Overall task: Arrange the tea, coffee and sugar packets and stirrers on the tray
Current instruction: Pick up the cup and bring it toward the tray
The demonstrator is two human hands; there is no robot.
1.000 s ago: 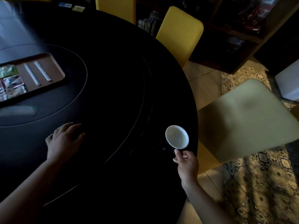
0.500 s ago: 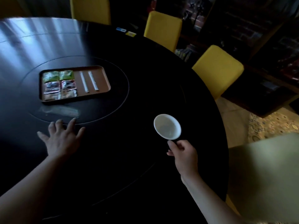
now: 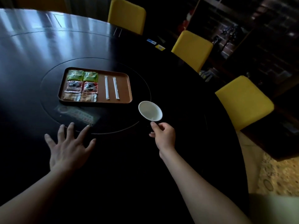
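A brown tray [image 3: 124,88] lies on the inner disc of a round black table [image 3: 178,97]. Its left half holds two green packets [image 3: 82,75], two dark red packets [image 3: 81,86] and two tan packets [image 3: 80,97] in paired rows. Two white wrapped stirrers [image 3: 111,87] lie side by side on its right half. My right hand [image 3: 163,136] grips the handle of a cup [image 3: 150,111], dark outside and white inside, just off the tray's near right corner. My left hand [image 3: 69,146] rests flat on the table with spread fingers, in front of the tray.
Three yellow chairs [image 3: 192,49] stand around the far and right side of the table. A blue card [image 3: 151,41] and a yellow card [image 3: 160,47] lie near the far edge. Dark shelves fill the right background. A patterned rug [image 3: 275,173] covers the floor at the right.
My right hand has carried the cup from the table's right edge toward the tray. The view has swung left, bringing the whole tray into sight. My left hand has spread its fingers.
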